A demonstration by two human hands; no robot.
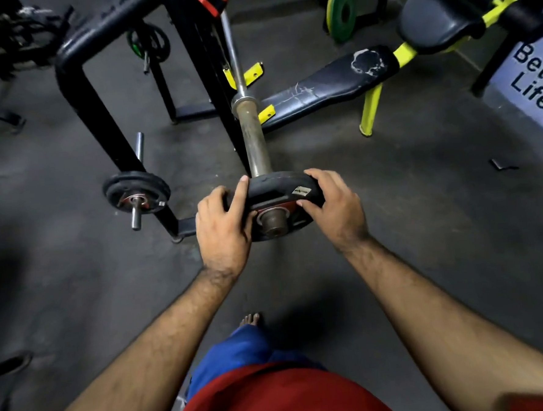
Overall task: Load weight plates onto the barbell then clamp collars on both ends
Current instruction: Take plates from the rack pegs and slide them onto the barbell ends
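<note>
So right now I've got both hands on a black weight plate [276, 198] that's threaded just onto the tip of the barbell sleeve [255, 136], with the sleeve's end poking through the plate's centre hole toward me. My left hand [222, 227] is wrapped around the plate's left rim, index finger stretched up along the edge, and my right hand [330, 201] is curled over the right rim with the thumb pressed on the face near a little label. The plate sits at the very end of the sleeve, well short of the shoulder collar [245, 103] further up the bar, so most of the sleeve between them is bare. My guess is it needs a straight push along the bar to seat it. It looks rubber-coated and fairly small, so probably not brutal, but it's stiff dense iron and it'll bind if I let it tilt on the sleeve, which looks worn and a bit rusty. Holding it on opposite sides of the rim seems right for keeping it square. Left of the barbell there's another plate [136, 194] parked on a storage peg on the black rack [95, 98]. I can't spot any clamp collars from here.
</note>
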